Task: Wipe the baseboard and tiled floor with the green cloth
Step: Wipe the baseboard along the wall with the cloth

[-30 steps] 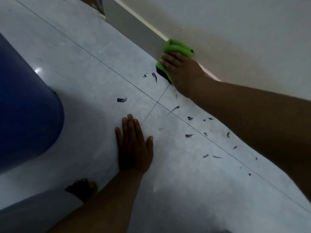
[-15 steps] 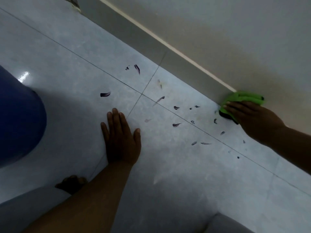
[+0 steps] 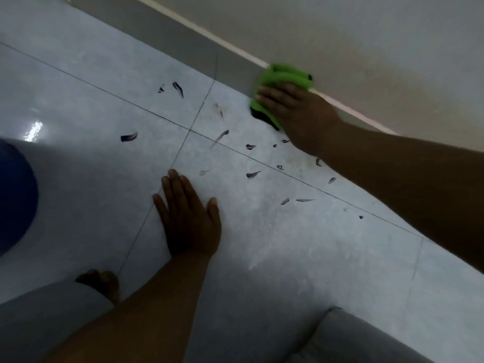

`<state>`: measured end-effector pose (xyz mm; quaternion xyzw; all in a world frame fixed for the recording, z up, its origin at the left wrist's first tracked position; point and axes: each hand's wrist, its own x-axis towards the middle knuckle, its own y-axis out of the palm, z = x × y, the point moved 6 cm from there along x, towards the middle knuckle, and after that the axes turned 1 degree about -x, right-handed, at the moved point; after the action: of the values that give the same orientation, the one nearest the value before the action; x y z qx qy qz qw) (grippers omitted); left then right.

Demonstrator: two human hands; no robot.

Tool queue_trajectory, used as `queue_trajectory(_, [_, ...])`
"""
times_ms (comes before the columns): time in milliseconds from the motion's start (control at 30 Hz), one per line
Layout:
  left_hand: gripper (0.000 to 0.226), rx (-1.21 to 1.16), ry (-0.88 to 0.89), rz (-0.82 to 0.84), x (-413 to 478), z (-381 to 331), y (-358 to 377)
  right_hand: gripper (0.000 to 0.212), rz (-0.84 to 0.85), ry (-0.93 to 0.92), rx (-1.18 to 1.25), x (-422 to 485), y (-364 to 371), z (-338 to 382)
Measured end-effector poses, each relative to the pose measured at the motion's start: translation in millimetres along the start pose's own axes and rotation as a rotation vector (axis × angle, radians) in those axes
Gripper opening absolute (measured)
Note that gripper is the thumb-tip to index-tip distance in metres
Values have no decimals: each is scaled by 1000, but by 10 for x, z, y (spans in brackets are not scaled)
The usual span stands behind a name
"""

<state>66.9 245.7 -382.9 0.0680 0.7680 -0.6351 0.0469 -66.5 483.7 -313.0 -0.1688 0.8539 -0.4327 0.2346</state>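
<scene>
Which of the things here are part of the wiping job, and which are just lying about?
Part of the job:
- green cloth, pressed by the right hand
- baseboard
- tiled floor
- dark smears on the tiles

Not part of it:
- blue container on the left
- left hand, flat on the floor

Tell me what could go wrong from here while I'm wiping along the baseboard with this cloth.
1. The dark purple scraps lie on the tiled floor beside the green cloth; a damp pass might smear them rather than lift them.
2. The right hand presses the cloth on the baseboard, so dirt may be pushed into the floor joint.
3. The left hand bears weight on glossy tile and could slip if it gets wet.
</scene>
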Motion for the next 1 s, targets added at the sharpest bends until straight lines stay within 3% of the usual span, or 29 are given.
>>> queue_trajectory(267, [77, -53, -16, -13, -15, 21, 41, 58, 266, 129, 168, -2124, 464, -351])
queue_trajectory(400, [76, -154, 79, 34, -249, -405, 88, 64, 176, 145, 164, -1819, 490, -265])
queue_trajectory(533, [75, -74, 138, 65, -426, -731, 222, 60, 15, 101, 177, -891, 230, -119])
queue_trajectory(667, [75, -13, 149, 45, -407, -715, 291, 64, 52, 111, 113, -801, 252, -160])
queue_trajectory(767, [76, -25, 149, 36, -421, -718, 289, 67, 160, 125, 98, -1543, 509, -239])
queue_trajectory(900, [76, -17, 136, 38, -412, -687, 277, 57, 332, 227, 137, -2884, 775, -463])
queue_trajectory(1000, [77, -29, 121, 41, -414, -701, 255, 56, 407, 260, 115, -3283, 877, -548])
